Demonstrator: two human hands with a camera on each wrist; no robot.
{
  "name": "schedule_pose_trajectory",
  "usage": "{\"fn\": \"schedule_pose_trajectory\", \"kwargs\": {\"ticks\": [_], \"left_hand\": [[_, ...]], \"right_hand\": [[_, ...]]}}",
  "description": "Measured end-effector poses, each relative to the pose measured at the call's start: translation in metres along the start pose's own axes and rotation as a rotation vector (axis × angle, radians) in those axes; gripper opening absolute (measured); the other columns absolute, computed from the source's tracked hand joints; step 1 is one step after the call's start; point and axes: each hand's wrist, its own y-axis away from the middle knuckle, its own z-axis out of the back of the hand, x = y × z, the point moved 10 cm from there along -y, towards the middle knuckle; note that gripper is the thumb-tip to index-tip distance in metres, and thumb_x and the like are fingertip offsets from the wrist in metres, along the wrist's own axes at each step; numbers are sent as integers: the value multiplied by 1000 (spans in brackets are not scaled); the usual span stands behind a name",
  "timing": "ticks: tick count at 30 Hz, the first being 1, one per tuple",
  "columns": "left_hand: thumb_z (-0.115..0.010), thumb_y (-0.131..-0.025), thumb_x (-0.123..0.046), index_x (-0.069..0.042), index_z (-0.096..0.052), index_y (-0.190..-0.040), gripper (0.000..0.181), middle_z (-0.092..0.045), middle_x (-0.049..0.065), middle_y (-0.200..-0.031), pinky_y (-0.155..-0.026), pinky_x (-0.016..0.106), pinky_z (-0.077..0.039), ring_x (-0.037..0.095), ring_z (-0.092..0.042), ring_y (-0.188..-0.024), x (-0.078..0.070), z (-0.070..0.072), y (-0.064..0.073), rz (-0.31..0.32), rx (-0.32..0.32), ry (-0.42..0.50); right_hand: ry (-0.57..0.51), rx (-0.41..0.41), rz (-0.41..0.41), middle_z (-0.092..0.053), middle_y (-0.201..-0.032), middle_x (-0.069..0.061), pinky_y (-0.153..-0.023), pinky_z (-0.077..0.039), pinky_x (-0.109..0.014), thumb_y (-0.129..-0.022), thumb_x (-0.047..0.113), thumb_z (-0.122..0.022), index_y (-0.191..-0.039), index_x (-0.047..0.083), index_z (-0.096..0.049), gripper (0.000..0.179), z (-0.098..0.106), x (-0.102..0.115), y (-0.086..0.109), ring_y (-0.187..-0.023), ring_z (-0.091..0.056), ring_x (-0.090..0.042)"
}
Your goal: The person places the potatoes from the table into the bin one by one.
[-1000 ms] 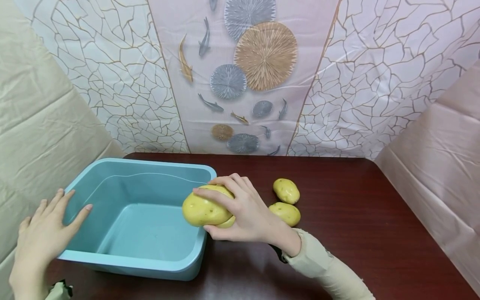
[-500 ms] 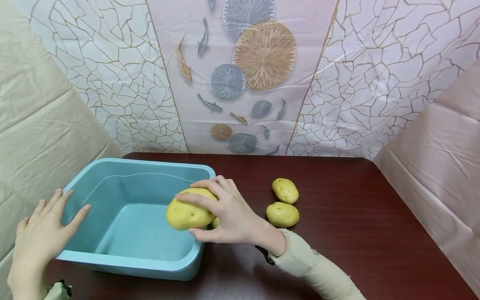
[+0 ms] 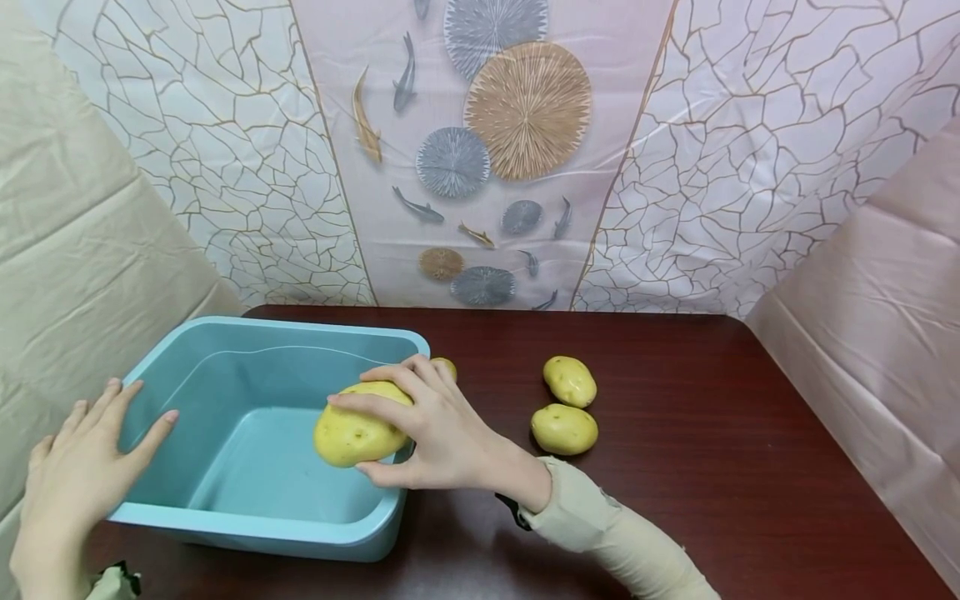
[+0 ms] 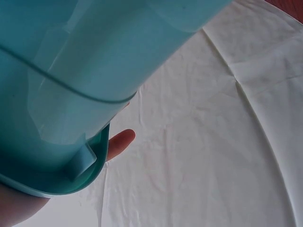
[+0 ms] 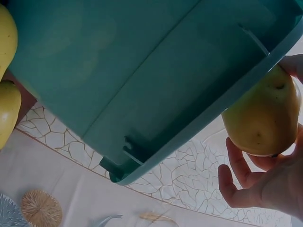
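A yellow potato [image 3: 352, 435] is gripped by my right hand [image 3: 442, 437], thumb below and fingers over it. It hangs above the right side of a light blue plastic basin [image 3: 255, 523]. The right wrist view looks past the basin's outer wall [image 5: 109, 71] to the same potato [image 5: 265, 116] in the fingers. My left hand [image 3: 78, 475] rests at the basin's left rim with fingers spread. From the left wrist, one fingertip [image 4: 121, 142] shows past the rim; the basin hides most of that hand.
Two potatoes lie close together on the dark red-brown table [image 3: 675, 467]: one farther back [image 3: 570, 381], the other nearer [image 3: 564, 429]. Another potato [image 3: 447, 367] peeks out behind my right hand. Patterned cloth [image 3: 337, 167] hangs behind the table, with plain cloth at both sides.
My right hand has carried the potato leftward and slightly down, from the basin's right rim to over its interior. A potato behind that hand has come into sight. My left hand stays nearly still.
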Motion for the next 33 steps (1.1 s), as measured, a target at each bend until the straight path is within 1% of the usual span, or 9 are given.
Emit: {"fn": "schedule_pose_trajectory", "kwargs": {"ticks": [15,26,33], "left_hand": [[-33,-89,-58,1,-11,-141,82,-3,30,-144,-92,72,-6,54,-3,-129,-1,1,1,-7,-9,0],[-33,-88,-58,1,-11,-141,82,-4,30,-144,-92,71,-6,54,-3,-129,-1,1,1,-5,-7,-1],[-32,-88,-59,1,-11,-141,83,-3,30,-144,-92,72,-6,54,-2,-129,0,0,0,1,-5,-5]], "right_hand": [[-32,23,-5,-52,-114,5,-78,-32,-25,-68,50,-65,-122,32,-50,59,-5,1,-12,-95,-41,-11],[-14,30,11,-53,-112,5,-76,-31,-23,-68,50,-64,-122,30,-51,59,-9,2,-20,-93,-43,-12],[-3,48,3,-52,-112,7,-75,-30,-23,-69,51,-64,-124,32,-49,60,-12,3,-23,-93,-40,-10]]}}
